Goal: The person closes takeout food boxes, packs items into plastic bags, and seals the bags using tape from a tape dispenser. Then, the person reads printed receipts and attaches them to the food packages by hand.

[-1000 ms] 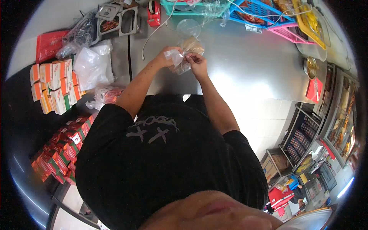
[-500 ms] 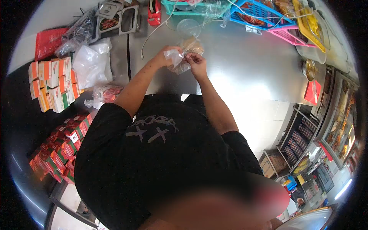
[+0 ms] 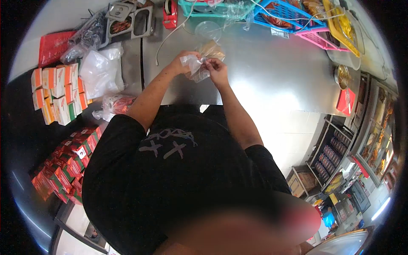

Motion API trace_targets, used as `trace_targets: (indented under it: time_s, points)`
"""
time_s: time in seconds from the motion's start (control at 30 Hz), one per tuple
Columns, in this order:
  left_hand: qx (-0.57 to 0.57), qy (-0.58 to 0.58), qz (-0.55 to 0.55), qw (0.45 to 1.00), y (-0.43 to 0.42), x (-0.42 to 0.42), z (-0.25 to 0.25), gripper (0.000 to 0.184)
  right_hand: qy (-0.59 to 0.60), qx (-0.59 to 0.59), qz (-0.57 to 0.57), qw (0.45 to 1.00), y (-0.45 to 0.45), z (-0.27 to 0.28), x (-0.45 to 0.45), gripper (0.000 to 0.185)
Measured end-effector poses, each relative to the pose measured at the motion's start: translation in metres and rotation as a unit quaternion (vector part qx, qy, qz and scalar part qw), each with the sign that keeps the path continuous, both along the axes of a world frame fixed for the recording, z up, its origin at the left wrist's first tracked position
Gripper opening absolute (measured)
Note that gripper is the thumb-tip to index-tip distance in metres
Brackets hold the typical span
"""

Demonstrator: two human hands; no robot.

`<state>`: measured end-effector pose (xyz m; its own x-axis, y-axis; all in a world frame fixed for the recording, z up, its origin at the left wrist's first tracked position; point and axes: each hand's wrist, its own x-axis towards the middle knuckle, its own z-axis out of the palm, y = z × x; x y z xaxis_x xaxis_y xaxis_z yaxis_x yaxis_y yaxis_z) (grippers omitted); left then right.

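A clear plastic bag with something tan inside lies on the steel counter. My left hand is closed on the gathered upper part of this bag, and whitish crumpled plastic shows over its fingers. On the right side of the gathered plastic, my right hand pinches with thumb and fingers at the same spot, close to my left hand. Just behind the bag, a round clear plastic lid or container rests on the counter.
Steel counter; red tape dispenser and white cable at the back. Teal basket, blue basket, metal trays and white plastic bags stand around. Stacked boxes are at left, a metal bowl at right.
Both hands stay at the gathered plastic with only slight finger movement. The view has shifted very slightly.
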<state>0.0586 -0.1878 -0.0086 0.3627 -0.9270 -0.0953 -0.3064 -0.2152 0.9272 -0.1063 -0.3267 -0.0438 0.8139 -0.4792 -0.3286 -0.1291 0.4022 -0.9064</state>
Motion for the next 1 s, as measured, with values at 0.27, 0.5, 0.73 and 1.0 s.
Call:
trace_targets:
  time_s: [0.27,0.5,0.73,1.0]
  points:
    - [0.034,-0.034,-0.002,0.999,0.0,-0.001,-0.001,0.031,-0.054,0.069,-0.004,0.996,-0.001,0.002,-0.003,0.006]
    - [0.041,-0.039,-0.003,0.998,-0.002,-0.002,0.0,0.031,-0.053,0.039,0.003,0.998,0.0,0.002,-0.003,0.005]
    - [-0.005,-0.034,-0.012,0.999,0.0,0.001,-0.009,0.032,-0.032,-0.041,0.035,0.998,-0.001,0.003,-0.002,0.007]
    - [0.029,-0.038,0.023,0.999,-0.005,-0.004,-0.01,0.036,-0.056,-0.363,0.091,0.925,-0.014,0.034,0.001,0.017]
